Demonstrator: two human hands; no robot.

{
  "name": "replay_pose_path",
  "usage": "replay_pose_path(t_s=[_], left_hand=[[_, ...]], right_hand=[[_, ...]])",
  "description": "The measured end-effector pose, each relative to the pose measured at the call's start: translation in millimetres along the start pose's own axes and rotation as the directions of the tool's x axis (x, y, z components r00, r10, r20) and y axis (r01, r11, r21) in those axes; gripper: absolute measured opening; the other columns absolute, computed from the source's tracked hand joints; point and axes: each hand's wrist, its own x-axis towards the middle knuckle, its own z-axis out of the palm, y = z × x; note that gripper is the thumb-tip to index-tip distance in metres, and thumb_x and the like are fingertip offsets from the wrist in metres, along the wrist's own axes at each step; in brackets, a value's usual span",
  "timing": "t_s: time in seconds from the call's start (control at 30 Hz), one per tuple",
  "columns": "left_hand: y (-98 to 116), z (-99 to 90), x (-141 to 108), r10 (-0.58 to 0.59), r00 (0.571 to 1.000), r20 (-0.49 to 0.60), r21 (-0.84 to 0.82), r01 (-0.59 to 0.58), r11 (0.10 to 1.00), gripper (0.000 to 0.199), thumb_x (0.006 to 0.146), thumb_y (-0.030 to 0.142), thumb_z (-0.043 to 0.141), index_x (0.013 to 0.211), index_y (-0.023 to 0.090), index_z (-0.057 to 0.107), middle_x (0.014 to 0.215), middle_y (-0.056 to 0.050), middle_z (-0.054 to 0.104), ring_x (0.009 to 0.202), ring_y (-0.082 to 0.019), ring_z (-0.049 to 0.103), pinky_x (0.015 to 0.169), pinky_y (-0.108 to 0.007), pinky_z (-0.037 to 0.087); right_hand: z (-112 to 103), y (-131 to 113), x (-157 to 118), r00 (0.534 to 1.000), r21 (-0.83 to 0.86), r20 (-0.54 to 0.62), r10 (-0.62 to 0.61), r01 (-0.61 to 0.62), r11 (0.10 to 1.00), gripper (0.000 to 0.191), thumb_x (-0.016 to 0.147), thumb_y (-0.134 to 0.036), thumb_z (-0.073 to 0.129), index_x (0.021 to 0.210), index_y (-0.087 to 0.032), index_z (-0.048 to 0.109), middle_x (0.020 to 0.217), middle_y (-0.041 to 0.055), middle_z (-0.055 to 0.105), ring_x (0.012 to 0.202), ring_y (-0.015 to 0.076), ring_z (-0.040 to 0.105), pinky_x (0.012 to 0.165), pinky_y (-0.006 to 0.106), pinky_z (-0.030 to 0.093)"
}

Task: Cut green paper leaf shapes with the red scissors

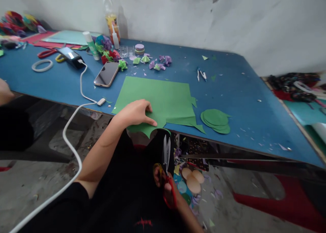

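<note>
A large sheet of green paper lies at the table's front edge, its near side cut in curves and partly overhanging. My left hand rests on top of it, thumb and fingers apart. Below the edge, over my lap, my right hand grips scissors with one red and one yellow handle. Their blades point up toward the paper, slightly parted and not touching it. To the right of the sheet sits a small stack of green paper circles.
A white cable runs past my left arm to a black device. Behind the sheet are a phone, paper flowers and a compass. A bottle stands by the wall. Another person's hand shows at left.
</note>
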Motion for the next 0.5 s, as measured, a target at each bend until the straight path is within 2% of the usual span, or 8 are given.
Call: replay_pose_path(t_s=[0.07,0.13,0.23,0.3,0.4,0.43,0.5], left_hand=[[-0.2,-1.6,-0.4,0.044,0.999,-0.023,0.035,-0.044,0.998,0.073,0.061,0.046,0.077,0.121,0.012,0.053,0.115,-0.014,0.061,0.105,-0.028,0.056,0.084,-0.033,0.044],[1.0,-3.6,-0.2,0.038,0.999,0.033,0.075,-0.04,0.996,0.077,0.06,0.044,0.077,0.126,0.014,0.05,0.116,-0.014,0.061,0.106,-0.03,0.056,0.081,-0.033,0.044],[3.2,-7.4,2.3,0.014,0.993,0.114,0.089,-0.024,0.996,0.06,0.06,0.043,0.077,0.11,0.016,0.06,0.102,-0.011,0.066,0.091,-0.028,0.061,0.07,-0.031,0.044],[3.3,-8.8,3.2,0.068,0.989,0.131,0.031,-0.073,0.997,0.042,0.063,0.043,0.074,0.094,0.016,0.065,0.089,-0.008,0.067,0.081,-0.025,0.061,0.066,-0.03,0.043],[3.0,-5.6,-2.8,0.141,0.986,0.091,-0.217,-0.119,0.969,0.028,0.074,0.042,0.064,0.078,0.015,0.065,0.074,-0.003,0.065,0.069,-0.019,0.06,0.061,-0.028,0.044],[3.3,-2.8,-7.1,0.134,0.99,0.051,-0.348,-0.108,0.931,0.027,0.076,0.042,0.062,0.079,0.015,0.066,0.073,-0.003,0.066,0.068,-0.018,0.06,0.06,-0.027,0.045],[5.0,5.3,-18.1,0.06,0.998,-0.029,-0.624,-0.065,0.779,0.028,0.076,0.041,0.065,0.086,0.015,0.067,0.08,-0.003,0.069,0.069,-0.016,0.062,0.06,-0.025,0.049]], right_hand=[[0.1,1.4,-1.5,1.0,0.016,-0.003,0.011,-0.011,1.0,0.082,0.055,-0.096,0.036,0.088,-0.022,0.049,0.067,-0.0017,0.04,0.054,0.012,0.031,0.047,0.026,0.026],[1.0,1.8,-2.3,1.0,0.025,-0.006,0.014,-0.014,1.0,0.082,0.056,-0.095,0.036,0.089,-0.021,0.05,0.067,-0.002,0.039,0.054,0.0117,0.031,0.047,0.026,0.025],[2.6,0.3,-2.0,1.0,0.022,-0.007,0.003,-0.003,1.0,0.082,0.057,-0.095,0.035,0.091,-0.022,0.049,0.067,-0.0018,0.038,0.055,0.0125,0.031,0.048,0.026,0.026],[2.9,-1.5,-1.2,1.0,0.007,0.005,-0.01,0.01,1.0,0.081,0.058,-0.095,0.033,0.091,-0.022,0.049,0.067,-0.0016,0.038,0.055,0.0128,0.031,0.048,0.027,0.026],[0.6,-3.8,0.9,0.999,-0.031,0.022,-0.037,0.038,0.999,0.08,0.059,-0.095,0.029,0.089,-0.023,0.048,0.067,-0.0016,0.039,0.053,0.0124,0.03,0.047,0.027,0.025],[-1.0,-4.5,1.9,0.999,-0.048,0.022,-0.047,0.048,0.998,0.08,0.059,-0.095,0.029,0.089,-0.023,0.048,0.066,-0.0016,0.039,0.053,0.0123,0.03,0.047,0.027,0.025],[-5.0,-6.1,4.5,0.998,-0.085,0.006,-0.068,0.068,0.994,0.081,0.058,-0.096,0.029,0.089,-0.023,0.047,0.066,-0.0018,0.039,0.053,0.0122,0.031,0.046,0.027,0.025]])
